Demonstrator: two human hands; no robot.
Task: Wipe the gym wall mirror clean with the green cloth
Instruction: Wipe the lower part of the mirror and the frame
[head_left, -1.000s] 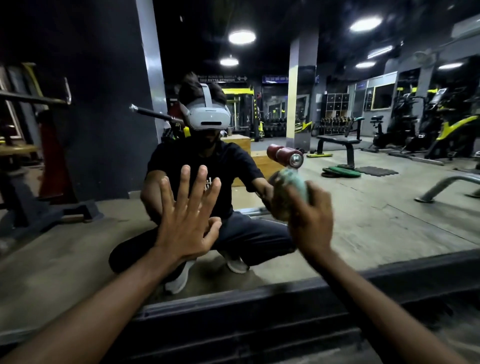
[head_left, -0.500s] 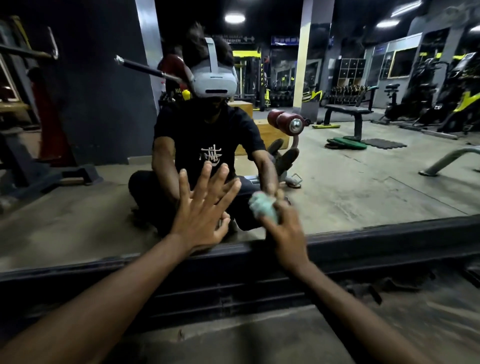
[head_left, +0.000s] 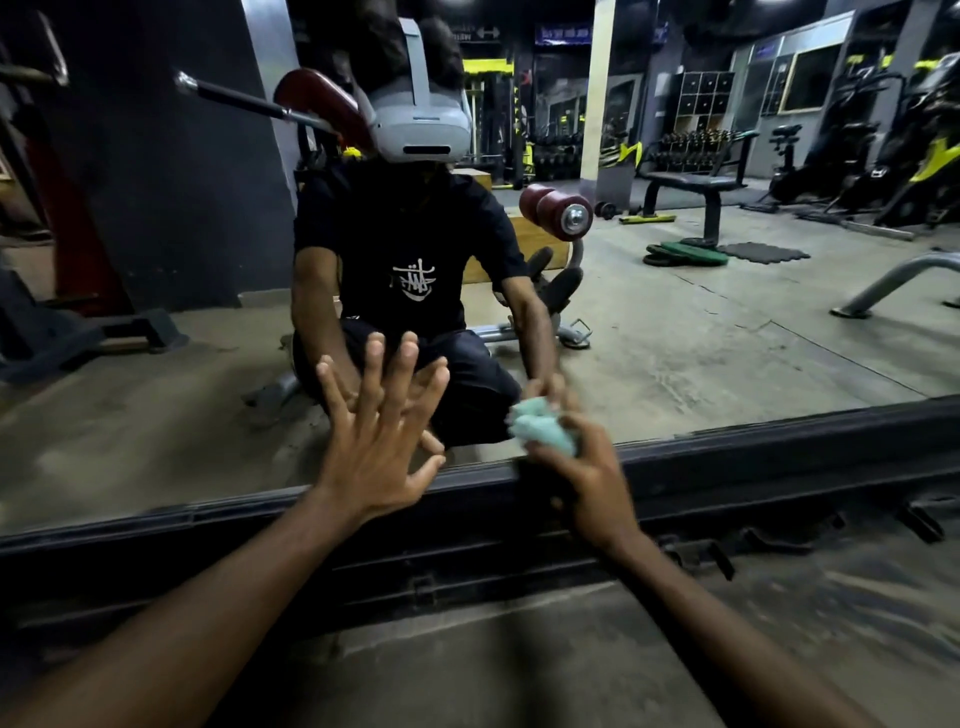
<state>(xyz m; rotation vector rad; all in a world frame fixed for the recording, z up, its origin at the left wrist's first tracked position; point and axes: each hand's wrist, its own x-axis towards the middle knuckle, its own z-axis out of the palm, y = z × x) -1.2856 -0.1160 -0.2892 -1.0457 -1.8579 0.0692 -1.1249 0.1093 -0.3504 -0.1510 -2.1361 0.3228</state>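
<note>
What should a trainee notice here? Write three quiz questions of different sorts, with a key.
1. True or false: the left hand is spread open against the mirror.
2. Which hand grips the green cloth? A: left hand. B: right hand. C: neither.
3. Fill in: the cloth sits near the mirror's ____ edge.

Key: 1 true; 2 B; 3 bottom.
</note>
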